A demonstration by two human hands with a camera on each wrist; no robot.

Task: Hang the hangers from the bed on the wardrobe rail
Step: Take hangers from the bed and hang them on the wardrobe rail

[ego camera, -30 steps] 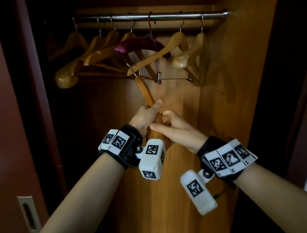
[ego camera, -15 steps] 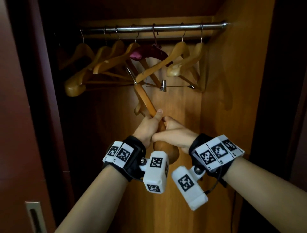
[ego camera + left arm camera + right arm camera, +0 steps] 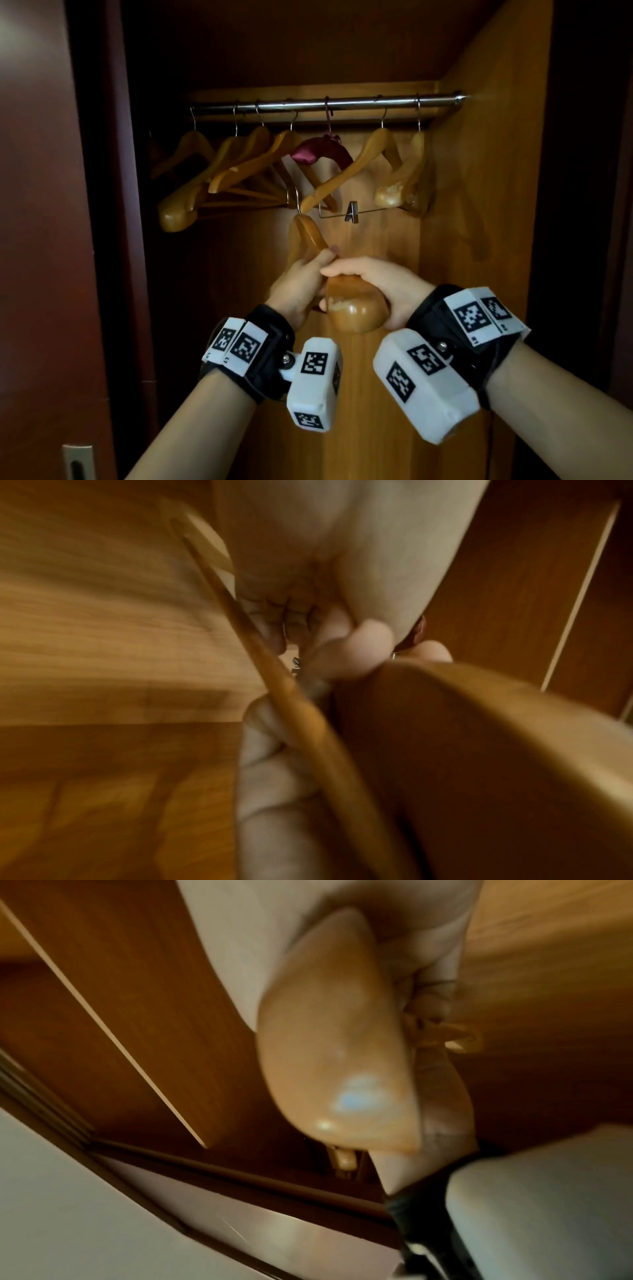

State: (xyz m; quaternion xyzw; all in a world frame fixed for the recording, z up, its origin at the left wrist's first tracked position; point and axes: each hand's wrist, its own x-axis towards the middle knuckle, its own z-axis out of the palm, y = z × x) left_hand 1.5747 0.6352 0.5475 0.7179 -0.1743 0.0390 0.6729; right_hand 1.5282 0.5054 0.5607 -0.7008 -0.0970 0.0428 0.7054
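In the head view a steel wardrobe rail (image 3: 342, 102) carries several wooden hangers (image 3: 239, 161) and one maroon padded hanger (image 3: 320, 150). Below them I hold another wooden hanger (image 3: 308, 236) upright, its metal hook (image 3: 294, 200) well under the rail. My left hand (image 3: 305, 277) grips its sloping arm, thumb laid along the wood. My right hand (image 3: 363, 279) wraps over its broad rounded end (image 3: 356, 313). The left wrist view shows fingers (image 3: 270, 785) curled round the thin crossbar (image 3: 274, 677). The right wrist view is filled by the broad hanger end (image 3: 335, 1056) in my palm.
A metal clip bar (image 3: 352, 212) hangs under the right-hand hangers, close to the held hook. The wardrobe's right side wall (image 3: 486, 205) and a dark red door panel (image 3: 48, 240) with a metal plate (image 3: 77, 460) frame the opening.
Both hands have come down and back from the rail with the hanger. My right hand went from a loose touch to a full grip round the broad end.
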